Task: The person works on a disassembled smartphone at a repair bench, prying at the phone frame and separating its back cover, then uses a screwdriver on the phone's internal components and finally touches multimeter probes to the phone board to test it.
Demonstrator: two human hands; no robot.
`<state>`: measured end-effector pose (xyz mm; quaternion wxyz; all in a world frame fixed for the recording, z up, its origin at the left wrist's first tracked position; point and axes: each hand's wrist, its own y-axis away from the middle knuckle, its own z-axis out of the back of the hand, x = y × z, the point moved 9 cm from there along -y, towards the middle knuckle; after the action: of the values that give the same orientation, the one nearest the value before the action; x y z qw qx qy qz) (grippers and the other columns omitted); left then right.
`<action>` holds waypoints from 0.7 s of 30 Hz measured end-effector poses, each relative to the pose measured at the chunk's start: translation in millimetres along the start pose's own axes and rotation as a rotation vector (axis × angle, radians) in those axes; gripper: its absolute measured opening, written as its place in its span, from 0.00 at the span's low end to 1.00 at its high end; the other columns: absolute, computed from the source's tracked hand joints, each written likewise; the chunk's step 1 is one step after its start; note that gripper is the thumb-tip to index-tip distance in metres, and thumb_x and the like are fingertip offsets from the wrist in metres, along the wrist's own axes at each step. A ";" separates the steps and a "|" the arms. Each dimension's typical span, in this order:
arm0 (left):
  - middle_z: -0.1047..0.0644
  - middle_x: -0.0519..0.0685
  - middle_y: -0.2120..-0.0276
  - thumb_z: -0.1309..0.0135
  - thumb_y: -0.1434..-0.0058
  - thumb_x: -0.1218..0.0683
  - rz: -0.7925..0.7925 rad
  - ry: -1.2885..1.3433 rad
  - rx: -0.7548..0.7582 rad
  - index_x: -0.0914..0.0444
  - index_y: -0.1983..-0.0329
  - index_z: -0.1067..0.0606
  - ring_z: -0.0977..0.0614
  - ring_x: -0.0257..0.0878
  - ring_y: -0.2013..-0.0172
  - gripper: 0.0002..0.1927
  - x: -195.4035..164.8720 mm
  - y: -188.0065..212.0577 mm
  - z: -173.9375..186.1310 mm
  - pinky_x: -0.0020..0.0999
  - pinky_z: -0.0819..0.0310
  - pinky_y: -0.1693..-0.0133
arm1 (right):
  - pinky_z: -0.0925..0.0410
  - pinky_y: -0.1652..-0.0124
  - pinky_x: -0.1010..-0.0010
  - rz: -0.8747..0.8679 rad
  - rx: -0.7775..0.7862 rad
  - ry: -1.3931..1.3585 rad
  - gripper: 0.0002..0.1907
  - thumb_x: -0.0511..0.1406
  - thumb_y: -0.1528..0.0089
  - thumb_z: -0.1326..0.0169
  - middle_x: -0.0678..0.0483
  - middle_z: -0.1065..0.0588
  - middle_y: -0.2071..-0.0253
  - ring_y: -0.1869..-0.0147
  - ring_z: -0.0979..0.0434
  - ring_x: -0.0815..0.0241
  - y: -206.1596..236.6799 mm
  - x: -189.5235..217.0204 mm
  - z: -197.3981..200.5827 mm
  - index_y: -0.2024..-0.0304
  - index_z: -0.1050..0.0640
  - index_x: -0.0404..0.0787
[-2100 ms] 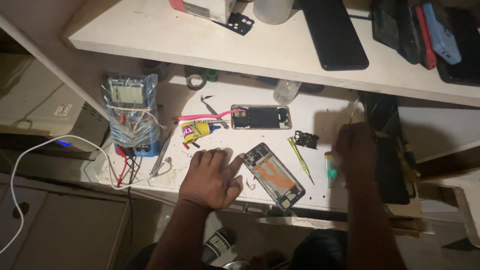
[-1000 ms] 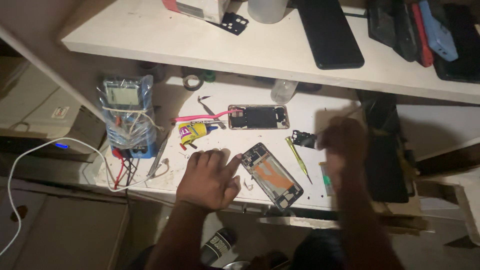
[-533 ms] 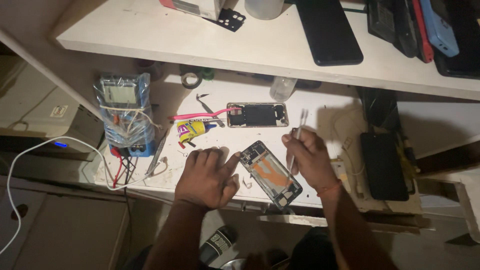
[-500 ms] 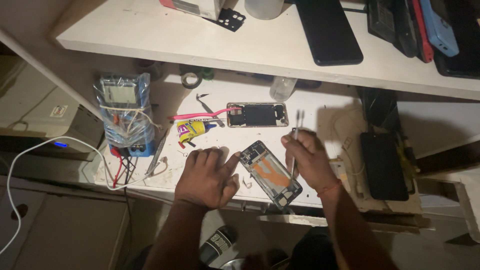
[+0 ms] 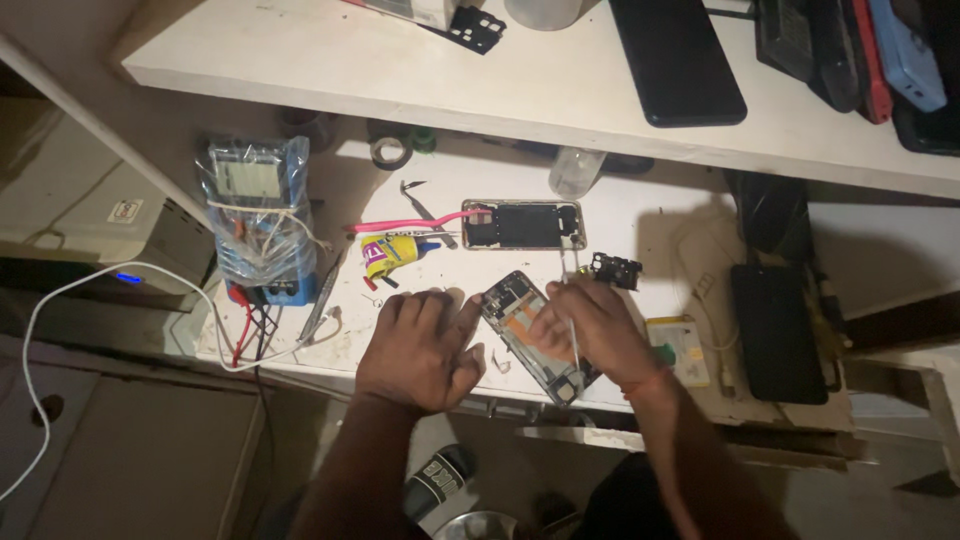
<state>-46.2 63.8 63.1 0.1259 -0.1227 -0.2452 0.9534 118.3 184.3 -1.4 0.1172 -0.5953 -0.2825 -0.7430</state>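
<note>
Opened phone [image 5: 535, 335] lies diagonal on bench [image 5: 640, 225], long axis upper-left to lower-right. Left hand [image 5: 420, 350] flat at its left edge, fingers spread, pinning. Right hand [image 5: 590, 335] directly over it, fingers pinching tweezers [image 5: 567, 280].

Opened phone and tweezers near the front edge of the worktop

The opened phone [image 5: 528, 330], back cover off with boards and an orange part showing, lies flat and slanted close to the worktop's [image 5: 650, 215] front edge. The thin metal tweezers [image 5: 568, 300] stand nearly upright over its right side, tip down among the exposed parts.
</note>
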 end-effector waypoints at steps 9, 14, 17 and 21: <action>0.26 0.57 0.52 0.48 0.44 0.45 0.002 -0.037 0.019 0.61 0.37 0.26 0.26 0.54 0.54 0.31 -1.5 -0.9 -0.4 0.53 0.34 0.48 | 0.36 0.72 0.73 0.321 -0.236 0.008 0.27 0.46 0.28 0.67 0.56 0.30 0.78 0.75 0.31 0.66 8.5 27.3 28.5 0.71 0.25 0.37; 0.25 0.56 0.51 0.48 0.44 0.46 0.018 -0.028 0.029 0.61 0.40 0.24 0.26 0.53 0.54 0.30 -0.8 -1.2 -2.9 0.53 0.34 0.48 | 0.46 0.78 0.74 0.214 -0.311 -0.077 0.29 0.47 0.27 0.64 0.55 0.34 0.77 0.78 0.40 0.67 9.5 22.7 39.4 0.70 0.25 0.33; 0.25 0.56 0.51 0.47 0.44 0.45 0.008 -0.011 -0.009 0.62 0.40 0.23 0.26 0.53 0.54 0.29 -1.1 0.2 0.1 0.53 0.34 0.48 | 0.42 0.79 0.74 0.240 -0.331 -0.032 0.27 0.47 0.27 0.62 0.49 0.32 0.79 0.81 0.38 0.65 12.8 31.2 38.5 0.66 0.23 0.34; 0.25 0.56 0.52 0.47 0.45 0.45 0.010 0.007 -0.022 0.62 0.41 0.23 0.25 0.53 0.54 0.30 0.8 0.5 -0.4 0.53 0.34 0.49 | 0.26 0.73 0.74 0.249 -0.216 -0.193 0.16 0.42 0.32 0.57 0.49 0.19 0.69 0.75 0.21 0.62 9.6 34.7 26.4 0.62 0.24 0.38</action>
<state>-46.9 63.8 62.3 0.1206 -0.1286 -0.2546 0.9508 135.6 196.9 37.8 0.1163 -0.7034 -0.1352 -0.6881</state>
